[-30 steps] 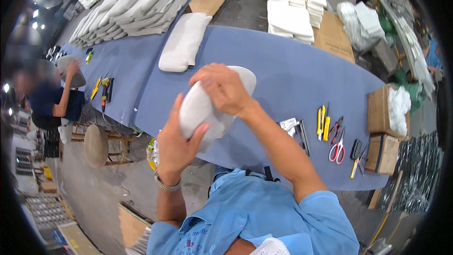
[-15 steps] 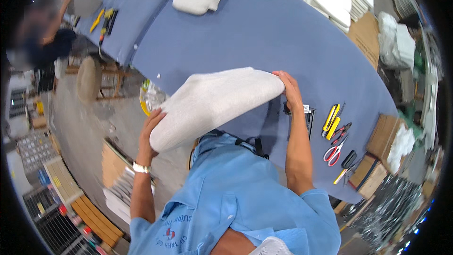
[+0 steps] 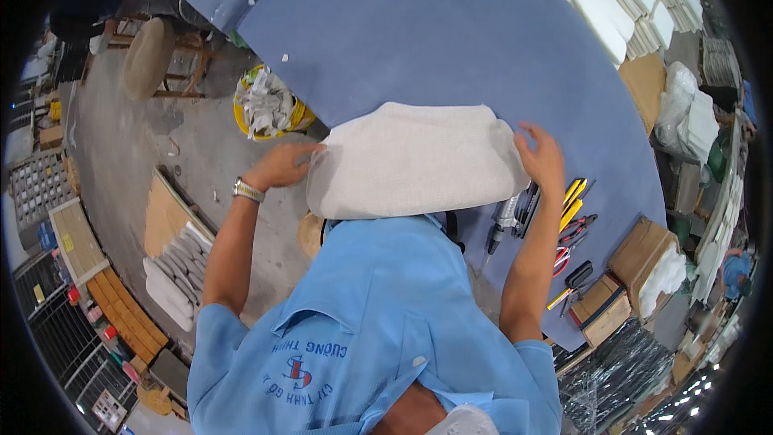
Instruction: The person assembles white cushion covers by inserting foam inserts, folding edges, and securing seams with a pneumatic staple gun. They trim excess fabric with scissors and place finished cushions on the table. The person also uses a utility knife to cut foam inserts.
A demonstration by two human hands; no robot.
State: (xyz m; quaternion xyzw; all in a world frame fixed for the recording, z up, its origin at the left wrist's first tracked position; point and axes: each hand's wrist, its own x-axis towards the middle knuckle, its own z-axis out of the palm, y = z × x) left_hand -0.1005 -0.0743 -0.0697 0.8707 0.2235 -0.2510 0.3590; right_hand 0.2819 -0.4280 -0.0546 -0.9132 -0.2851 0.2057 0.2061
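Observation:
A padded cushion covered in pale grey-white fabric lies in front of me, across the near edge of the blue-topped table and against my shirt. At its left end my left hand, with a watch on the wrist, holds the upper corner between fingers and thumb. My right hand is beside the right end, its fingers bent but apart, next to the fabric edge. Whether the right fingertips press on the cushion I cannot tell. The cushion's underside is hidden.
Right of the cushion lie an air tool, yellow cutters, pliers and red-handled scissors, near cardboard boxes. A yellow bin of scraps stands left. White pads are stacked far right. Another person is far left.
The cushion has come down and closer to me, turning from a tilt to nearly level with its broad face up. My right hand has loosened from its end. My view has shifted.

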